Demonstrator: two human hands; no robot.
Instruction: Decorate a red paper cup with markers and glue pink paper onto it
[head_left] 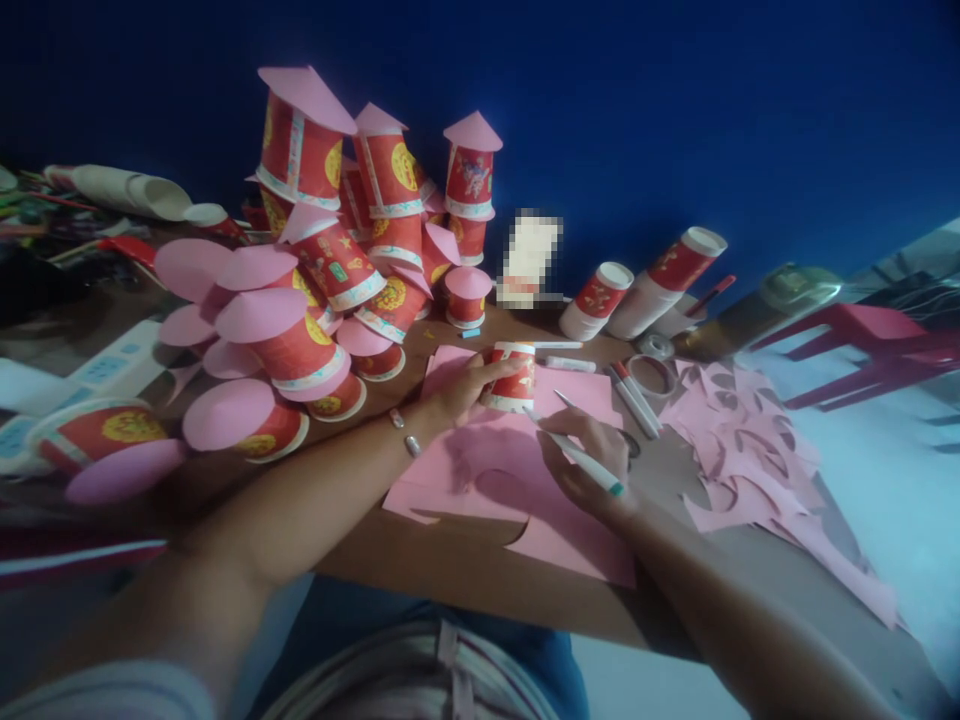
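Observation:
My left hand [469, 388] is closed around the side of a red paper cup [516, 378] with a white top edge. The cup stands on pink paper sheets [480, 450], one of which has curved cut-outs. In my right hand [589, 455] is a white pen [581, 458] with a green end, its tip close to the cup's lower rim. A thin metal point [564, 401] and a dark loop [634, 444] show on either side of this hand; they look like scissors, mostly hidden by the fingers.
Red cups with pink paper cones [255, 320] crowd the left, some stacked. Behind are cup stacks [667, 285] and a phone-like pixelated rectangle [531, 258]. Markers [636, 400], a tape roll [651, 376] and pink scraps [757, 450] lie right. A red stool [870, 330] stands beyond.

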